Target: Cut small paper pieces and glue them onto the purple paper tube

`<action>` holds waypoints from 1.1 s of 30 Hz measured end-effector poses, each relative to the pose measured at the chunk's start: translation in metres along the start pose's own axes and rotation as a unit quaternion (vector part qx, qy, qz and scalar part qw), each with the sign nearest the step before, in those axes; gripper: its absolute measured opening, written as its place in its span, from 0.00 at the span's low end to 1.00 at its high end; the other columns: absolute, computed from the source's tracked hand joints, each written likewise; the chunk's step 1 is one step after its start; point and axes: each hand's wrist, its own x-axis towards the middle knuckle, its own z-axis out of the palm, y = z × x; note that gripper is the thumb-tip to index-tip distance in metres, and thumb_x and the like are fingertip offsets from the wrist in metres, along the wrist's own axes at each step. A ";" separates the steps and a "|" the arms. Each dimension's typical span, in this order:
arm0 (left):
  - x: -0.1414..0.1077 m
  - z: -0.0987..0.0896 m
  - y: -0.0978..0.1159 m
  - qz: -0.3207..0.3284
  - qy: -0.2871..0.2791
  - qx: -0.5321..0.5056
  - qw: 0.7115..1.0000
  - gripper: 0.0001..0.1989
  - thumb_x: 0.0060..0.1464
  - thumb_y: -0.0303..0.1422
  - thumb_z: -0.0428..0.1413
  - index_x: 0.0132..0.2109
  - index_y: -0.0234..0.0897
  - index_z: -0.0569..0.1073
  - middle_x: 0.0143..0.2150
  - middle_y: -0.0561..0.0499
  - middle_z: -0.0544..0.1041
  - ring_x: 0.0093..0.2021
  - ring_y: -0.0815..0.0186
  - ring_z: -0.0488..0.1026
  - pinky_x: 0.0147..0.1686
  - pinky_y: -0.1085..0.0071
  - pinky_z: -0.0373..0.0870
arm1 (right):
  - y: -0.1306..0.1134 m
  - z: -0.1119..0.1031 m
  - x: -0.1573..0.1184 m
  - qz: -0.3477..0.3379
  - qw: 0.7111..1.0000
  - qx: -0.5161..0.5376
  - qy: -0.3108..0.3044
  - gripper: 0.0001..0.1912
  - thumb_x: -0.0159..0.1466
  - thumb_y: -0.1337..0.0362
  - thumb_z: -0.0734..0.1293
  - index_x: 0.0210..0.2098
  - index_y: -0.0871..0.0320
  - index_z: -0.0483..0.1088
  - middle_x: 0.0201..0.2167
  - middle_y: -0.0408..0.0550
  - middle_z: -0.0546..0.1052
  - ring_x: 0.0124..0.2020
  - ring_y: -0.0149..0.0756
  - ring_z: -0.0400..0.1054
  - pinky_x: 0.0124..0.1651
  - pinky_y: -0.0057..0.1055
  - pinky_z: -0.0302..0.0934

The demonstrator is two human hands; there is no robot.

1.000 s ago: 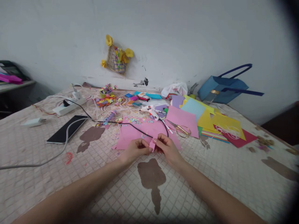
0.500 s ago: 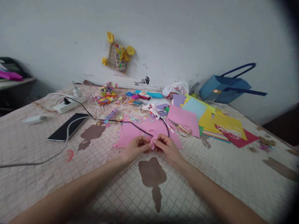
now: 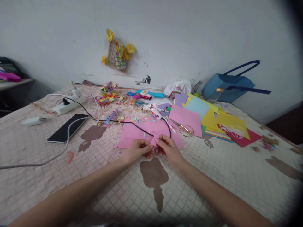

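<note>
Both hands meet at the near edge of a pink sheet (image 3: 132, 134) on the table. My left hand (image 3: 139, 149) pinches a small pink paper piece (image 3: 155, 140) from the left. On its right side, my right hand (image 3: 169, 148) grips the same piece between thumb and fingers. A black cord crosses the sheet just beyond the hands and curves up to a white glue gun (image 3: 155, 111). Gold-handled scissors (image 3: 183, 127) rest on another pink sheet (image 3: 189, 118) to the right.
Left lie a dark tablet-like object (image 3: 67, 128), a power strip (image 3: 68, 105) and a grey cable. Coloured sheets (image 3: 222, 123) and a blue bag (image 3: 227, 88) are on the right. Paper scraps, a purple stick (image 3: 111, 116) and a plastic bag (image 3: 177, 87) lie farther back.
The camera view has shifted slightly. Both hands stay together on the small pink piece, with the fingers and the piece slightly repositioned.
</note>
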 end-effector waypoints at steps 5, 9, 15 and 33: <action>0.000 -0.002 -0.001 -0.010 -0.005 -0.011 1.000 0.16 0.44 0.41 0.61 0.29 0.30 0.71 0.23 0.50 0.75 0.22 0.71 0.72 0.26 0.75 0.68 | -0.001 0.000 0.000 0.003 1.000 0.012 0.012 0.13 0.58 0.56 0.66 0.23 0.58 0.63 0.16 0.38 0.66 0.17 0.25 0.58 0.19 0.23 0.49; 0.000 -0.002 0.000 -0.013 -0.007 -0.010 1.000 0.15 0.44 0.40 0.61 0.29 0.30 0.70 0.23 0.50 0.75 0.23 0.71 0.72 0.26 0.75 0.67 | 0.000 -0.001 0.001 0.004 1.000 0.014 0.015 0.13 0.58 0.57 0.66 0.23 0.58 0.63 0.16 0.38 0.66 0.17 0.25 0.58 0.19 0.22 0.49; 0.001 -0.002 -0.001 -0.010 -0.006 -0.002 1.000 0.16 0.44 0.41 0.61 0.29 0.30 0.70 0.23 0.50 0.75 0.23 0.72 0.72 0.26 0.76 0.68 | 0.000 -0.001 0.001 0.009 1.000 0.009 0.002 0.14 0.58 0.56 0.66 0.22 0.58 0.63 0.16 0.39 0.68 0.16 0.24 0.59 0.18 0.22 0.49; 0.001 -0.002 -0.001 -0.022 -0.012 0.011 1.000 0.17 0.43 0.41 0.61 0.28 0.29 0.69 0.23 0.49 0.75 0.22 0.72 0.71 0.25 0.75 0.67 | 0.002 -0.001 0.001 0.021 1.000 -0.003 -0.010 0.15 0.56 0.56 0.67 0.22 0.58 0.63 0.15 0.38 0.68 0.15 0.24 0.58 0.18 0.22 0.48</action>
